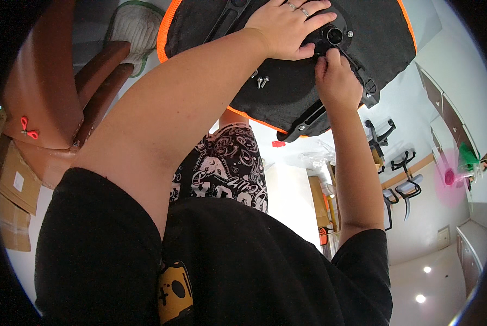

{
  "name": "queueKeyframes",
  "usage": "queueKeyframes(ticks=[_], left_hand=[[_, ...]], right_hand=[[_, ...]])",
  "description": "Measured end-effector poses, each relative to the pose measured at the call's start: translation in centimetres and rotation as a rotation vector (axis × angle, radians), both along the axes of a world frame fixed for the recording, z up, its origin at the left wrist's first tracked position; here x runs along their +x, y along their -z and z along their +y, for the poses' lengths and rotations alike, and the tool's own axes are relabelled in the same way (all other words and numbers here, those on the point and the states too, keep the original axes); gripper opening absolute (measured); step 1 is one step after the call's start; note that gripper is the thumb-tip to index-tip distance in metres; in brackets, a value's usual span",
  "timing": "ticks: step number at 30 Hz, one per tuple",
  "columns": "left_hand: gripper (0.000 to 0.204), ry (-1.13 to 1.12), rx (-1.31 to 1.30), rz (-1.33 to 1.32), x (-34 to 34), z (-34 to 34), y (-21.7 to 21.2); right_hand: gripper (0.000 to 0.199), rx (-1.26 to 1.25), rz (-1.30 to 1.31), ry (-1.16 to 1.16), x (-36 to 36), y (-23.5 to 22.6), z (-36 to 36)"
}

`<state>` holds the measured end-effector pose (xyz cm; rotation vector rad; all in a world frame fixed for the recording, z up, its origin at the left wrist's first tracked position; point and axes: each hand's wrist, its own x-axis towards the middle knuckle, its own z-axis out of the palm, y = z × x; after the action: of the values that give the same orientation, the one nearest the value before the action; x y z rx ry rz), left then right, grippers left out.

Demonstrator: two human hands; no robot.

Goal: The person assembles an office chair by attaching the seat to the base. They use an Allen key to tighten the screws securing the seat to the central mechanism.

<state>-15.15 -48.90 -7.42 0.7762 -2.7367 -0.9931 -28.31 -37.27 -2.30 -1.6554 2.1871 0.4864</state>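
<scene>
A chair seat's underside (287, 103), black cloth with an orange edge, lies in front of me. At its middle is a dark round metal plate with a short tube (335, 36). My left hand (289, 27), with rings on it, lies across this plate with fingers stretched out and apart. Just below the tube, my right hand (338, 81) is closed in a pinch; whatever is between its fingers is hidden. A few silver screws (262, 82) rest on the cloth left of my right hand. Black brackets (308, 120) are fixed along the seat's edge.
At left is a brown leather seat (42, 70) with red-handled scissors (30, 131) on it, and cardboard boxes (18, 179) below. A grey pad with green trim (135, 24) lies beyond. Black chair parts (407, 187) and white cabinets (450, 117) are at right.
</scene>
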Motion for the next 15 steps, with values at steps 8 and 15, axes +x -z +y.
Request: queueKeyframes(ticks=[8,15], left_hand=[[0.07,0.005,0.0,-0.006,-0.1,-0.2,-0.4],[0.069,0.039,0.049,-0.068,0.1,-0.5,-1.1]], right_hand=[[0.031,0.032,0.079,0.01,0.0,0.2,0.1],[0.029,0.224,0.063,0.169,0.4,0.1,-0.5]])
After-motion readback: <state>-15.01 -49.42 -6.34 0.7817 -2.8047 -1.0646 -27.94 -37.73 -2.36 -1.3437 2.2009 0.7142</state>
